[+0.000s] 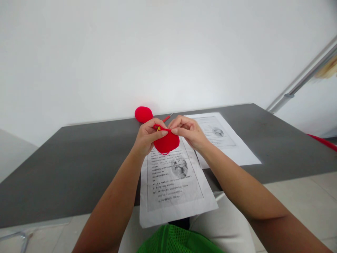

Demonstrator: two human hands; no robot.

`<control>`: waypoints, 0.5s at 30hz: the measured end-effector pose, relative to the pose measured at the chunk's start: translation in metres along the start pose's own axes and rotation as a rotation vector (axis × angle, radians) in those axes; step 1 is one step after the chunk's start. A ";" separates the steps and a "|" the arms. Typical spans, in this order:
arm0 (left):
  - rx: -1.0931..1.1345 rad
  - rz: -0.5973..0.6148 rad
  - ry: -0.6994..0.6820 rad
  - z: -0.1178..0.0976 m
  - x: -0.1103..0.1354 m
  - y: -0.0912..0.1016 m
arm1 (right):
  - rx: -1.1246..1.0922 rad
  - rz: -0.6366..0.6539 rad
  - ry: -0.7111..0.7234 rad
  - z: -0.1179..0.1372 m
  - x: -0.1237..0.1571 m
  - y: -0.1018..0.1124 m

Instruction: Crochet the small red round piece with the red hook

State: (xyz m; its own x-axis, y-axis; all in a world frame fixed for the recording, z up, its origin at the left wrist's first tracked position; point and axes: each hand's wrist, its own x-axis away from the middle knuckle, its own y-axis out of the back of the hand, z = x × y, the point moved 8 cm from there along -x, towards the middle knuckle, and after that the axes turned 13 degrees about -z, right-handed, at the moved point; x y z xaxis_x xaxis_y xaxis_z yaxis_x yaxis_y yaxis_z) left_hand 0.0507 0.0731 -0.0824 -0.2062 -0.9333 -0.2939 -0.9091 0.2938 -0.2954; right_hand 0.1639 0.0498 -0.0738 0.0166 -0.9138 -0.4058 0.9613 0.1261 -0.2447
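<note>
A small red crocheted piece [166,143] hangs between my two hands above a printed sheet. My left hand [147,135] pinches its upper left edge between thumb and fingers, beside a small yellow stitch marker [158,129]. My right hand [188,130] is closed at the upper right edge, thumb and forefinger pressed together on the piece. A loop of red yarn shows near the left fingers. Behind the hands, a crochet hook [166,118] with a red handle and metal tip lies on the table, its near end hidden.
A red ball of yarn [143,114] rests at the table's back edge near the white wall. One printed sheet [173,207] overhangs the front of the grey table [79,168]; a second sheet [223,154] lies to the right. A metal pole [292,93] leans at far right.
</note>
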 end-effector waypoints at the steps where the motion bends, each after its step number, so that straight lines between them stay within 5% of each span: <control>1: -0.005 -0.007 -0.001 0.000 0.000 0.000 | 0.003 -0.002 -0.002 0.000 0.000 0.000; 15: -0.082 -0.080 -0.012 0.003 -0.004 0.006 | 0.039 -0.059 -0.053 -0.005 -0.003 0.003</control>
State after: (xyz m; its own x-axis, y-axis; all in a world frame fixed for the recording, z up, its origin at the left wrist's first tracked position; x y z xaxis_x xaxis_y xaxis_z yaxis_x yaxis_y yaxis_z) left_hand 0.0471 0.0789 -0.0858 -0.1273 -0.9504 -0.2837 -0.9493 0.1997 -0.2429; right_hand 0.1654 0.0553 -0.0777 -0.0270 -0.9387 -0.3438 0.9710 0.0571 -0.2320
